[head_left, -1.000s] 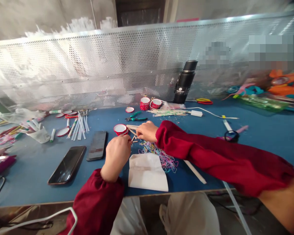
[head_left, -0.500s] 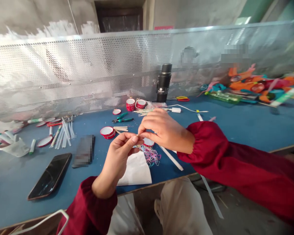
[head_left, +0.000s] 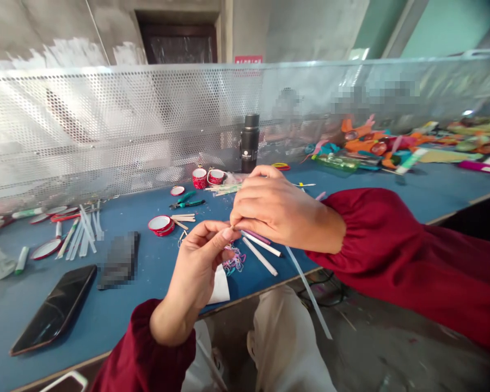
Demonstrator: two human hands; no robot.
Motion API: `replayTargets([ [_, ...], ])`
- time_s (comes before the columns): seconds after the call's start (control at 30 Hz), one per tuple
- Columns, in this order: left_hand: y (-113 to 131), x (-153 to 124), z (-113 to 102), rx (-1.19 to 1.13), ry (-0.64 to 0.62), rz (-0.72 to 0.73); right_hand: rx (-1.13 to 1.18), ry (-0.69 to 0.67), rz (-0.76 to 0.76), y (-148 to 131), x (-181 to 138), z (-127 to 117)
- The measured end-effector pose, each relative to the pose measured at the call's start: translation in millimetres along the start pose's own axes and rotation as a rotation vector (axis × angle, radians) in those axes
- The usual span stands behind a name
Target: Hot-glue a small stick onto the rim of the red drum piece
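Observation:
Above the front part of the blue table, my left hand (head_left: 194,269) and my right hand (head_left: 271,209) meet at their fingertips. Both are closed in a pinch on something tiny, too small to make out. Beneath them lies a tangle of pink, purple and blue thin loops (head_left: 236,260), partly covered by my fingers. A white sheet (head_left: 219,288) shows below my left hand. White tube-like sticks (head_left: 259,256) and a purple one lie under my right hand. To the left of the hands are a red-rimmed round tin (head_left: 161,224) and several flat wooden sticks (head_left: 183,218).
Green-handled pliers (head_left: 188,201), small red tins (head_left: 199,178) and a black flask (head_left: 250,142) stand or lie farther back. Two phones (head_left: 55,307), translucent glue sticks (head_left: 81,234) and a marker (head_left: 22,260) are at left. Orange toy parts (head_left: 363,141) crowd the back right.
The view has swung to the right, so table items appear farther left. My hands keep their fingertips together, with the right hand turned slightly and covering more of the table behind it.

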State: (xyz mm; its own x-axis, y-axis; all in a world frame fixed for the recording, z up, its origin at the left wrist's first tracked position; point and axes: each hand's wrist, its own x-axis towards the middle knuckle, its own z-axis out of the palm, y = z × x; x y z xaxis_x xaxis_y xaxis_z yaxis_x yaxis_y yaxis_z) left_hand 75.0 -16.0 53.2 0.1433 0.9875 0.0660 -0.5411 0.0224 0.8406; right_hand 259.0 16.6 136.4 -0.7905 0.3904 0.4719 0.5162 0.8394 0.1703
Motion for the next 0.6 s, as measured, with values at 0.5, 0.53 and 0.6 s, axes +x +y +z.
replayTargets([
  [0.5, -11.8, 2.5, -2.7, -0.064, -0.027, -0.014, 0.028, 0.029, 0.081, 9.1, -22.2, -8.8],
  [0.53, -11.2, 2.9, -5.8, -0.066, -0.011, -0.008, -0.004, 0.023, 0.128, 13.7, -29.0, -10.6],
  [0.6, -10.8, 4.0, -13.7, -0.061, 0.024, 0.009, -0.120, -0.016, 0.255, 24.3, -48.8, -9.8],
])
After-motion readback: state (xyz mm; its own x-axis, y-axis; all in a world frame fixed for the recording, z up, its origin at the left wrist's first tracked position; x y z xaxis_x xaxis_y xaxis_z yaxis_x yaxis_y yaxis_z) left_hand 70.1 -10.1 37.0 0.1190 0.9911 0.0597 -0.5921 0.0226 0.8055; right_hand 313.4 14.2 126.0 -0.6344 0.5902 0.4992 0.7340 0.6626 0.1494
